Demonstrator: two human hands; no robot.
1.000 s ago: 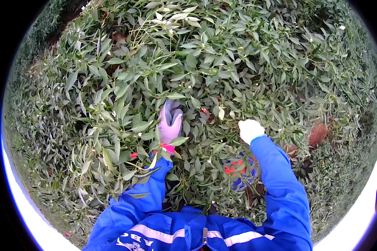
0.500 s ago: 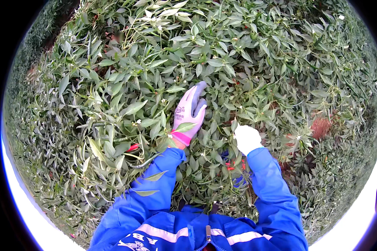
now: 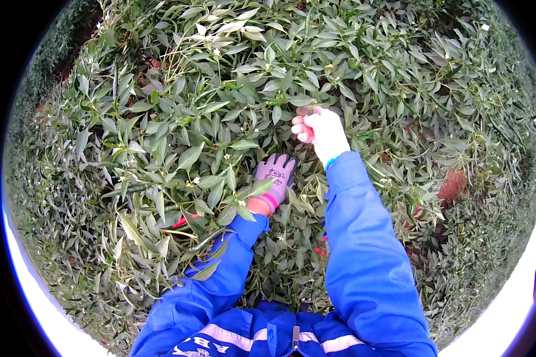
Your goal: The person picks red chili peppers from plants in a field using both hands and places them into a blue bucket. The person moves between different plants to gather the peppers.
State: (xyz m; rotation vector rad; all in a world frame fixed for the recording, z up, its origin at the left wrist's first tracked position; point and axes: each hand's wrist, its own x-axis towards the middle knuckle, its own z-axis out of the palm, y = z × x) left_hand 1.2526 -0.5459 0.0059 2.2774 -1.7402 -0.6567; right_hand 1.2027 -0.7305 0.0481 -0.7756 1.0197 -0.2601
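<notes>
My left hand, in a pink and grey glove, presses down into the leaves of dense chili pepper plants. Its fingers are stretched out and slightly apart; the tips dip toward the foliage. Farther ahead and to the right, my right hand looks pale and overexposed. Its fingers are curled together among leaves and stems, and whatever they grip cannot be made out. A red chili pepper hangs left of my left wrist, partly behind leaves. Something red shows through foliage beside my right sleeve.
Leafy plants with small white flowers surround both arms on every side. Reddish-brown ground shows through a gap at right. A dark gap runs between plants at the far left. Leafy stems lie across my left sleeve.
My right hand has moved forward and slightly left, its fingers now showing curled. My left hand has drawn back a little and turned so its back faces up.
</notes>
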